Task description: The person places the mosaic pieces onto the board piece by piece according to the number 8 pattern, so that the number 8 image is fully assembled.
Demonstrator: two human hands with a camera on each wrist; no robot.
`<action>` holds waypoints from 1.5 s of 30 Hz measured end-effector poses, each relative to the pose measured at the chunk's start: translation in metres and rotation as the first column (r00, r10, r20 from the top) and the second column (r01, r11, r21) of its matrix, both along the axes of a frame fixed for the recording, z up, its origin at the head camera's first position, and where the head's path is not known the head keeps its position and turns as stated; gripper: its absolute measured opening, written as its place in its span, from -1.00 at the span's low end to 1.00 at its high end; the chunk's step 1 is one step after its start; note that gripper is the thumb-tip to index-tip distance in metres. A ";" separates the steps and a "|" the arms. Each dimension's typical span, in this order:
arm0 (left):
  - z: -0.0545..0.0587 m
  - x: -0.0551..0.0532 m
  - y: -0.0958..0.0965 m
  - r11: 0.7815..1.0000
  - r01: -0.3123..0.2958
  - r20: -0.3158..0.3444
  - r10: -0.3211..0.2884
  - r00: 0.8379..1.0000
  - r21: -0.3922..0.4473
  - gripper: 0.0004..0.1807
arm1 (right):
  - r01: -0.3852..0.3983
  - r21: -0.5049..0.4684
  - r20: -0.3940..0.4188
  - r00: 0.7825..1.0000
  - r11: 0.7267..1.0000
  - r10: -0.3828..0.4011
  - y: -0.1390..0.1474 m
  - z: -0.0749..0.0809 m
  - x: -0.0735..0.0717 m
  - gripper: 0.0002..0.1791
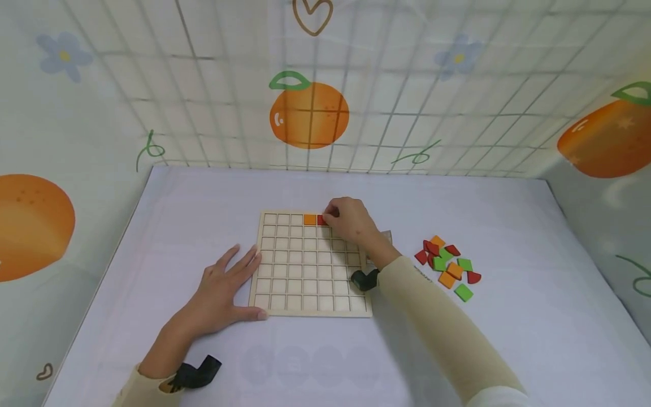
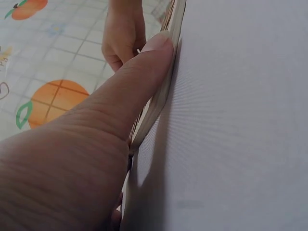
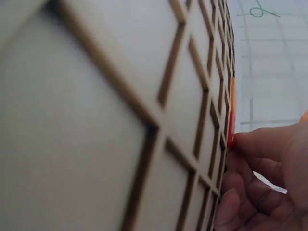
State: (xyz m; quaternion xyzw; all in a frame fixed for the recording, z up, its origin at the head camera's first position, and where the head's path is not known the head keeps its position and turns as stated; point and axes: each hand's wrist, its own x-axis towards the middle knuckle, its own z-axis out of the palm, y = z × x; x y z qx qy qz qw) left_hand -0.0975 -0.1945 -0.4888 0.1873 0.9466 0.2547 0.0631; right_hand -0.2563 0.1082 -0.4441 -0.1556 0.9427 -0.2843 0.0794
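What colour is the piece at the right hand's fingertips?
The piece is red, clearest in the head view.

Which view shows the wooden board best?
The head view: most of the board shows from above, part hidden by the right hand. The left wrist view shows mainly its edge; the right wrist view, a slanted, partly blurred close-up.

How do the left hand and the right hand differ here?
The left hand spreads its fingers; the right hand curls its fingers. The left hand rests at the left edge of the grid board, while the right hand touches the red tile in the far row. Both come out of cream sleeves.
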 end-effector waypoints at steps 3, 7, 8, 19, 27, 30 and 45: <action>0.000 -0.001 0.000 1.000 0.003 -0.006 -0.003 1.000 0.000 0.30 | 0.011 0.012 -0.006 1.000 1.000 -0.011 0.000 0.003 0.003 -0.83; 0.000 -0.001 0.003 1.000 0.009 -0.014 -0.009 1.000 0.019 0.30 | 0.006 -0.023 -0.036 0.999 1.000 -0.006 0.010 0.015 0.013 -0.82; 0.000 -0.001 0.003 1.000 0.010 -0.014 -0.009 1.000 0.028 0.30 | -0.001 -0.039 -0.044 0.999 0.999 -0.001 0.016 0.018 0.016 -0.81; -0.003 -0.003 0.000 1.000 -0.011 0.009 0.011 1.000 -0.016 0.30 | -0.008 0.077 -0.013 1.000 0.997 0.009 0.126 0.053 0.060 -0.71; 0.000 0.001 -0.003 1.000 -0.021 0.027 0.021 0.999 0.005 0.31 | 0.040 0.206 0.024 0.999 0.978 -0.046 0.180 0.044 0.094 -0.72; -0.001 0.002 -0.003 1.000 -0.018 0.032 0.018 0.999 0.004 0.31 | 0.038 0.225 0.040 0.998 0.974 -0.049 0.188 0.035 0.102 -0.68; -0.002 -0.001 0.000 1.000 -0.017 0.025 0.017 1.000 -0.010 0.30 | 0.195 0.138 0.064 0.977 0.971 -0.206 0.200 0.016 0.107 -0.62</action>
